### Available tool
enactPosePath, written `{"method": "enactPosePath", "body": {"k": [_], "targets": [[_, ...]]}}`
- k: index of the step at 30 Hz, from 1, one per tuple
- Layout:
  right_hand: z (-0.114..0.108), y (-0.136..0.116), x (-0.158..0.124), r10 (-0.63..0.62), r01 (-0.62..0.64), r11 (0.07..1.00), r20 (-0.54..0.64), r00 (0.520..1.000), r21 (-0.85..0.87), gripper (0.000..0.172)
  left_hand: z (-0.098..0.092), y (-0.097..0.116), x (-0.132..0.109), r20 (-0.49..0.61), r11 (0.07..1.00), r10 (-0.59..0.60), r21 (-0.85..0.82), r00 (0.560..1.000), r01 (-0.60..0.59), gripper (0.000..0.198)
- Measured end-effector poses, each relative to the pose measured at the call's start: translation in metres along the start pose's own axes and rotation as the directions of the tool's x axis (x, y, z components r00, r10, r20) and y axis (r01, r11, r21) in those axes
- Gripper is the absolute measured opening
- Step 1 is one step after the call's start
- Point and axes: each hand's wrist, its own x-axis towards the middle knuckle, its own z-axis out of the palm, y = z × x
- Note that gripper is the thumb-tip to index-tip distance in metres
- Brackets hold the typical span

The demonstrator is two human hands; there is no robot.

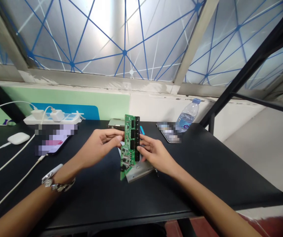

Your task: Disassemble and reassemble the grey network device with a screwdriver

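A green circuit board [129, 146] with black port blocks along one edge stands upright on its short end over the black table [205, 171]. My left hand [99, 146] pinches its left edge, with a watch on that wrist. My right hand [156, 154] grips the right edge by the black ports. Under the board lies a flat grey metal case part [140, 171].
A phone [53, 140] on a white cable lies at the left, with a white earbud case [18, 138] and a white power strip [52, 118] behind. A water bottle [188, 116] and a second phone [169, 133] sit at the back right. A grey box [116, 123] lies behind the board.
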Motion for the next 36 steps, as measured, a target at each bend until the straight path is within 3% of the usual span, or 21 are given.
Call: {"method": "enactPosePath", "body": {"k": [5, 12, 18, 21, 24, 29, 33, 36], "targets": [[0.012, -0.006, -0.003, 0.029, -0.036, 0.995, 0.075, 0.997, 0.096, 0.052, 0.009, -0.007, -0.003, 0.153, 0.999, 0.036, -0.037, 0.988, -0.03, 0.024], [0.018, -0.015, -0.004, 0.06, -0.072, 0.988, 0.089, 0.994, 0.139, 0.049, 0.02, -0.019, 0.001, 0.107, 0.996, 0.056, -0.073, 0.993, -0.048, 0.029], [0.019, -0.011, -0.003, 0.07, -0.087, 0.974, 0.086, 0.994, 0.209, 0.051, 0.029, -0.031, 0.0, 0.117, 0.943, -0.072, -0.315, 0.991, 0.106, 0.044], [0.02, -0.011, -0.002, 0.076, -0.094, 0.961, 0.077, 0.994, 0.259, 0.054, 0.033, -0.035, -0.002, 0.227, 0.898, -0.077, -0.407, 0.971, 0.166, 0.054], [0.02, -0.013, -0.001, 0.095, -0.112, 0.953, 0.074, 0.993, 0.281, 0.057, 0.035, -0.036, -0.003, 0.328, 0.861, -0.08, -0.453, 0.941, 0.231, 0.049], [0.02, -0.02, -0.002, 0.154, -0.181, 0.945, 0.117, 0.981, 0.273, 0.055, 0.036, -0.035, -0.004, 0.307, 0.844, -0.11, -0.473, 0.945, 0.252, 0.047], [0.016, -0.026, -0.005, 0.23, -0.254, 0.924, 0.113, 0.967, 0.286, 0.043, 0.036, -0.038, -0.001, 0.268, 0.884, -0.141, -0.4, 0.953, 0.243, 0.049], [0.007, -0.031, -0.006, 0.201, -0.228, 0.914, 0.115, 0.973, 0.334, 0.046, 0.035, -0.041, 0.001, 0.226, 0.893, -0.158, -0.382, 0.961, 0.236, 0.049]]}}
